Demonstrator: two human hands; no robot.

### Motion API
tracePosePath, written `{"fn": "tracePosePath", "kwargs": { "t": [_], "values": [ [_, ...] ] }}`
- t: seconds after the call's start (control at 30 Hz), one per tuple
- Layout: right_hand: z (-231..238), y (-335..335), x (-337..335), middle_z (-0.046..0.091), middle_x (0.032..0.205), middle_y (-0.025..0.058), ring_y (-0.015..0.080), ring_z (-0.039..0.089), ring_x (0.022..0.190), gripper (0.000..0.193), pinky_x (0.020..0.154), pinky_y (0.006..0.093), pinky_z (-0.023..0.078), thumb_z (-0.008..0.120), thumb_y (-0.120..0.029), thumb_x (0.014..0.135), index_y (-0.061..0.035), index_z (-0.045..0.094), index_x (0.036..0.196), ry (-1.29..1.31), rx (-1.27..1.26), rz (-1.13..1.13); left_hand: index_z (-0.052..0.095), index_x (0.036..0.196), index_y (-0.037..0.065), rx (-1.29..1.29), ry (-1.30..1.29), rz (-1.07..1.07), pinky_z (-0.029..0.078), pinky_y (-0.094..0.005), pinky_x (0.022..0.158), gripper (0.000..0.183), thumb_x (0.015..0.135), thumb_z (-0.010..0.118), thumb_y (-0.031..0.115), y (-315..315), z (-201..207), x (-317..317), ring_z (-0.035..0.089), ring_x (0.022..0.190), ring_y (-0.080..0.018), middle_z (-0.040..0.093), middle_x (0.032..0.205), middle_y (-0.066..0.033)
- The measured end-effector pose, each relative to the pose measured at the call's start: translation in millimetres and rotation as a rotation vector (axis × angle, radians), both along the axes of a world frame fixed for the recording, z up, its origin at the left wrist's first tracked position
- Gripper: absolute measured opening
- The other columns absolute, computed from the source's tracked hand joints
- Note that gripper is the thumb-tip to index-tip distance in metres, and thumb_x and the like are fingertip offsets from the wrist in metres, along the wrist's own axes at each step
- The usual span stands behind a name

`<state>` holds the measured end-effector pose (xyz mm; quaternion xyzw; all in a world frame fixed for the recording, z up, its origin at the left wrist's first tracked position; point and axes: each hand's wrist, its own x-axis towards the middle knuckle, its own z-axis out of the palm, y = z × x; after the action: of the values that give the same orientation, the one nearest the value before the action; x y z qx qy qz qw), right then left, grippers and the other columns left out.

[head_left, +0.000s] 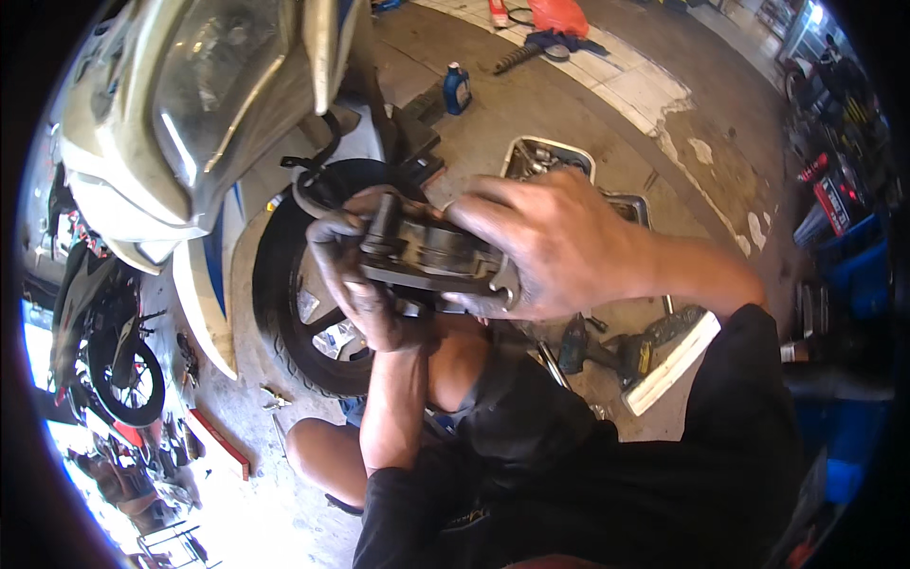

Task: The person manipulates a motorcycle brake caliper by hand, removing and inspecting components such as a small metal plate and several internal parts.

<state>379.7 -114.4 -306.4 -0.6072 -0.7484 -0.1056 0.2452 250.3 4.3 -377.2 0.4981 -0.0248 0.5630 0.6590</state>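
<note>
A dark, greasy brake caliper [434,254] is held up between my two hands, above my knee and beside the scooter wheel. My left hand [353,270] wraps its left end, with fingers blackened by grime. From the right, my right hand [550,237] grips the other end, its fingers curled over the top and its thumb side low by the bracket's hooked metal end. Part of the caliper is hidden by my fingers. Just behind my left hand stands the scooter's front wheel [270,308], its tyre partly covered by my arm and hand.
The scooter's white front fairing [133,180] looms at the upper left. Beyond my right hand sits a metal tray [590,161] of small parts. A cordless power tool [630,356] lies at right on the floor. A blue bottle [457,92] stands farther off; another motorbike [118,370] is at left.
</note>
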Motion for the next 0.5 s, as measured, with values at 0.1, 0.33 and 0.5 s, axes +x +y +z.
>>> {"fn": "tracePosePath", "kwargs": {
  "t": [0.1, 0.33, 0.5],
  "values": [
    [8.4, 6.0, 8.2, 0.066, 0.092, 0.0152, 0.0292, 0.067, 0.072, 0.065, 0.058, 0.0367, 0.055, 0.083, -0.041, 0.065, 0.0013, 0.06, 0.109, 0.063, -0.078, 0.034, 0.041, 0.128, 0.006, -0.193, 0.1, 0.076, 0.048, -0.0487, 0.095, 0.061, 0.093, 0.049, 0.055, -8.2, -4.8, -8.7, 0.057, 0.112, -0.0343, 0.055, 0.121, -0.0205],
    [-87.5, -48.5, 75.4, 0.07, 0.076, 0.0131, 0.023, 0.067, 0.06, 0.038, 0.061, 0.0359, 0.055, 0.067, -0.042, 0.087, -0.0041, 0.069, 0.094, 0.42, 0.041, -0.394, 0.056, 0.127, 0.006, -0.439, 0.123, 0.114, 0.051, -0.0588, 0.091, 0.052, 0.095, 0.05, 0.046, -5.6, -10.6, 10.9, 0.061, 0.108, -0.0388, 0.061, 0.121, -0.0215],
    [-298.8, -117.6, 88.1, 0.066, 0.091, 0.0274, 0.0408, 0.067, 0.088, 0.03, 0.081, 0.0489, 0.055, 0.069, -0.022, 0.074, -0.001, 0.07, 0.096, 0.349, -0.675, -0.96, 0.06, 0.12, 0.004, -0.423, 0.119, 0.263, 0.052, -0.057, 0.088, 0.046, 0.095, 0.051, 0.041, 3.6, -10.6, 1.9, 0.063, 0.107, -0.0321, 0.064, 0.116, -0.0169]
  ]
}}
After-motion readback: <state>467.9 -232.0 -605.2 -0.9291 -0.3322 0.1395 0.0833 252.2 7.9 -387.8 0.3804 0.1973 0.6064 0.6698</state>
